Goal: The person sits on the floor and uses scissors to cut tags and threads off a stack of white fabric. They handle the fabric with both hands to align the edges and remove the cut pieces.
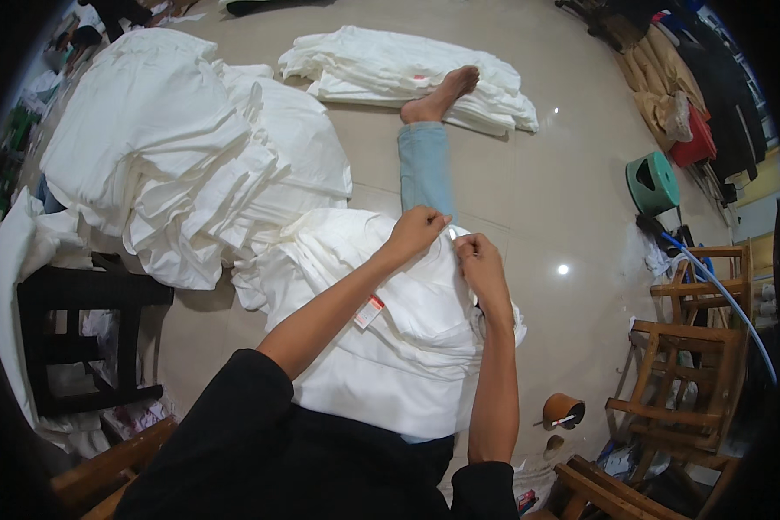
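Note:
A large white cloth (407, 381) with several folds lies over my lap, and a small orange-and-white tag (369, 310) shows on it. At the cloth's far edge my left hand (420, 230) is closed in a pinch on the fabric. Just to its right, my right hand (484, 264) has thumb and fingers pressed together. A small, pale sliver sticks up between the two hands; whether it is a tool or a bit of cloth I cannot make out. My leg in light blue trousers (424, 165) stretches out beyond the hands, its bare foot resting against a stack of folded white cloth (364, 65).
A big heap of white cloth (147, 113) fills the left side, behind a black stool (95, 290). On the right are a green stool (653, 184), wooden stools (676, 381) and a blue hose (711, 277). A brown round container (563, 407) sits on the tiled floor.

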Motion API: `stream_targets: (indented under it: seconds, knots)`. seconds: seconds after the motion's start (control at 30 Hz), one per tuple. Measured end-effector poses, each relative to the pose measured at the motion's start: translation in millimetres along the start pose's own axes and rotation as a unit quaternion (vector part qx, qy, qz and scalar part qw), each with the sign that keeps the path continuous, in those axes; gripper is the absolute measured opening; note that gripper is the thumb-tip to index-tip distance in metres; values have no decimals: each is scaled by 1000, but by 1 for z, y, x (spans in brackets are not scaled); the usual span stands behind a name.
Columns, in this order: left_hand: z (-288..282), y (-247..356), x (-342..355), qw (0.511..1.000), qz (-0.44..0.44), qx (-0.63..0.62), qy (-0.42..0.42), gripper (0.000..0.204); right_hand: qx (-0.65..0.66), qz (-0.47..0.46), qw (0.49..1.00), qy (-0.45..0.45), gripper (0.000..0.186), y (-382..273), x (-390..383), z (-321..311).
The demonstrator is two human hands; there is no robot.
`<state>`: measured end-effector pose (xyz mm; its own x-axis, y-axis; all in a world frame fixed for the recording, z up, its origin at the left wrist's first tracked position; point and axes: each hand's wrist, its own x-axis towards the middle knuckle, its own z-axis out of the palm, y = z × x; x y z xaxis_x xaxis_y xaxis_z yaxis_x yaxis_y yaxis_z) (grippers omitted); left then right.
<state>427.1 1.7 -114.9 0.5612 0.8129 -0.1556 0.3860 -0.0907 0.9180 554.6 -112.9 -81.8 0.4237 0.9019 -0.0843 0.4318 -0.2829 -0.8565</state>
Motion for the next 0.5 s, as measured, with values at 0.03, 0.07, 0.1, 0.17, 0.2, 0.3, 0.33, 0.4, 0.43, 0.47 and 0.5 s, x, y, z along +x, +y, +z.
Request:
stream_targets:
  seconds: [0.03,0.07,0.1,0.17,0.2,0.3,0.33,0.4,0.43,0.47,0.5]
  knots:
    - [-3,-2,-6,1000,10,-2,-16,38,10,42,999,2,28,-10,-6,-6]
    - [-8,2,-9,999,26,-5,-34,38,17,82,996,8,29,-18,-10,-14]
    - [-11,4,-12,998,42,-9,-52,37,22,93,995,3,28,-22,-13,-18]
    - [-18,-2,-12,997,48,-8,-61,34,34,108,993,-12,27,-34,-14,-22]
    - [-19,-5,-12,997,51,-7,-66,33,38,104,994,-7,27,-39,-14,-23]
    - [-11,-6,-19,989,138,26,53,28,49,102,994,-10,24,-53,-17,-19]
    - [-7,-7,-22,986,148,18,72,25,48,109,993,-17,24,-59,-17,-17]
    - [-2,-8,-26,980,168,2,109,21,28,116,993,-19,23,-62,-16,-13]
    - [-2,-11,-26,979,171,-6,107,20,7,117,993,-13,23,-62,-15,-12]
    - [-2,-14,-27,979,174,-14,104,20,-14,117,993,-8,22,-62,-15,-10]
    - [-2,-17,-27,979,177,-23,102,19,-27,96,995,5,22,-58,-14,-8]
